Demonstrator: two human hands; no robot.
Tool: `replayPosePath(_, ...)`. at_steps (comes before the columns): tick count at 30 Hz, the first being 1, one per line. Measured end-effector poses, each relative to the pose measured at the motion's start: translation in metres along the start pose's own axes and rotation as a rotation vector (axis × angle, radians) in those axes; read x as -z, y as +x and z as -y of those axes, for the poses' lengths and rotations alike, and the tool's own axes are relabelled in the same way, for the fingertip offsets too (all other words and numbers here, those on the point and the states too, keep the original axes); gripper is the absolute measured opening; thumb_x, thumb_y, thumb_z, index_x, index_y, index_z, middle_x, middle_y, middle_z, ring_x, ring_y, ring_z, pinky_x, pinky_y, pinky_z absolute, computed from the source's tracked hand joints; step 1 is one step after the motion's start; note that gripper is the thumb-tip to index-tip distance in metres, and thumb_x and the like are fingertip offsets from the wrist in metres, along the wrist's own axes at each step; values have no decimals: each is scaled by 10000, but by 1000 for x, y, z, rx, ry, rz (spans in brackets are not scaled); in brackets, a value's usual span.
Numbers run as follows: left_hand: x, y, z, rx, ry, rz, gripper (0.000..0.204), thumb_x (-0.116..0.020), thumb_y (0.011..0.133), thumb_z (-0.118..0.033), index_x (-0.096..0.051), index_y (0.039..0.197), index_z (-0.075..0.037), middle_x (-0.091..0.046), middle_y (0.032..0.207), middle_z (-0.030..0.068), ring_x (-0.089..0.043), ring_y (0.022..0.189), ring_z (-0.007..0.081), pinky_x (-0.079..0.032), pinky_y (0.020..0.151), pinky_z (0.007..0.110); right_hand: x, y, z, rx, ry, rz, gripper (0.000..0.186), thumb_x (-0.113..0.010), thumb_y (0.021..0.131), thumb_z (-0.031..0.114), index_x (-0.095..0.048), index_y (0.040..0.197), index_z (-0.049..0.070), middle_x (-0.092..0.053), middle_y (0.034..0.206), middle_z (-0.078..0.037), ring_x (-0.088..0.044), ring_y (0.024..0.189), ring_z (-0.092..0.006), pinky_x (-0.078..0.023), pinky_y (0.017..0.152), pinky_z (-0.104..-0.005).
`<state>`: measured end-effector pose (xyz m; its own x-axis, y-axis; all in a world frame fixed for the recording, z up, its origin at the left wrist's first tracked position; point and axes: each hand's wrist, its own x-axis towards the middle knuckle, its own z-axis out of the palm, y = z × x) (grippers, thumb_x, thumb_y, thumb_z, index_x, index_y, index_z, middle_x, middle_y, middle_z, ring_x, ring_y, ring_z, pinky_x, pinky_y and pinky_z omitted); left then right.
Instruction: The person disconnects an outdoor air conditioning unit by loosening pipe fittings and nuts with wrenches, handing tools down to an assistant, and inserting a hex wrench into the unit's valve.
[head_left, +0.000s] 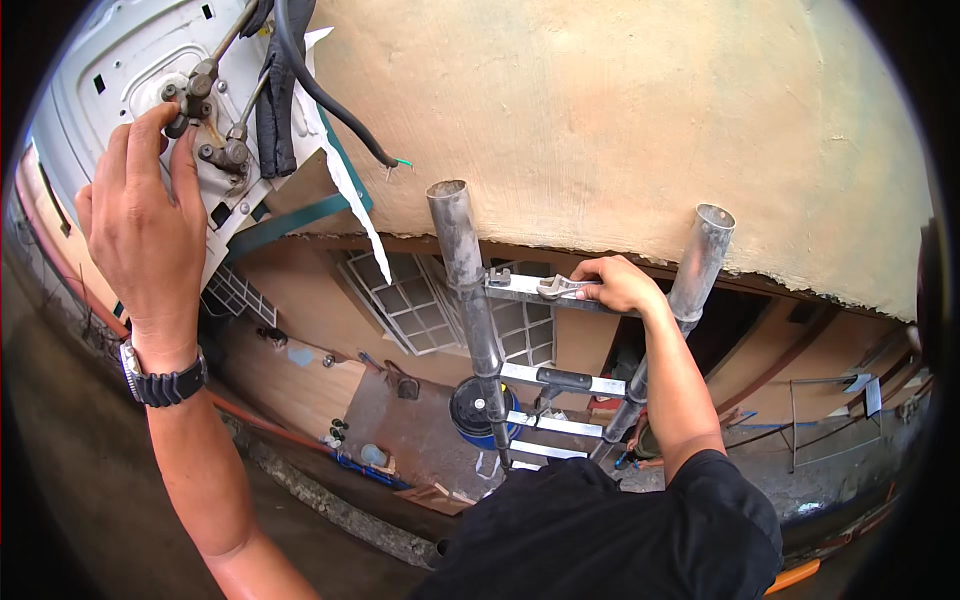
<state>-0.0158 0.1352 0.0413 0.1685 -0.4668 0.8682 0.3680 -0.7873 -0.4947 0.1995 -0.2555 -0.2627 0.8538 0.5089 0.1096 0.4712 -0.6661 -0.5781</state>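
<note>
My left hand reaches up to the white outdoor air-conditioner unit. Its thumb and fingers close around a dark cap on the upper service valve. Just below sits a lower service valve with a thin pipe. My right hand rests at the ladder's top rung, gripping an adjustable wrench whose jaw lies over the rung. A small metal fitting, perhaps a nut or cap, stands at that rung's left end.
Two round ladder rails lean at the beige wall. A black cable with bare wire ends hangs near the unit's teal bracket. Far below are a blue drum with a black lid and a partly hidden person by the ladder.
</note>
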Motion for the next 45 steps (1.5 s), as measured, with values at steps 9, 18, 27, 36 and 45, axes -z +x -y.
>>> replayPosePath(9,-9,-2,-3,70,32,-114,63,-626,921,-195,-635,930,-133,-622,871,57,-611,804,248,-424,762,432,-8,-1,-7,320,-123,-160,157,-676,848,56,-712,997,23,-696,992,-212,-636,1001,-440,-515,908,-491)
replayPosePath(18,7,-6,0,143,-24,-90,115,-673,878,-200,-643,969,-136,-612,889,-2,-604,862,188,-402,837,369,-38,-11,-1,309,-236,-267,192,-677,890,1,-599,1065,-7,-622,1042,-242,-598,1029,-445,-480,907,-502)
replayPosePath(27,9,5,-7,132,-44,-145,121,-664,871,-188,-626,977,-145,-576,873,9,-585,851,191,-398,805,383,-25,-23,21,227,-154,-471,207,-610,965,24,-562,1158,-31,-656,1047,-303,-627,1040,-505,-491,891,-534)
replayPosePath(36,22,8,-6,113,-121,-46,185,-773,853,-245,-637,866,-120,-577,836,29,-578,806,214,-405,784,381,60,-60,137,601,196,-405,343,-742,850,24,-640,1175,-16,-672,934,-172,-664,864,-329,-528,789,-387)
replayPosePath(45,29,4,12,-10,-15,41,224,-651,879,-126,-679,1101,-114,-589,857,12,-577,786,190,-396,746,371,237,14,378,1080,-155,-1173,174,-626,984,61,-666,1147,15,-706,896,-193,-671,767,-382,-533,712,-434)
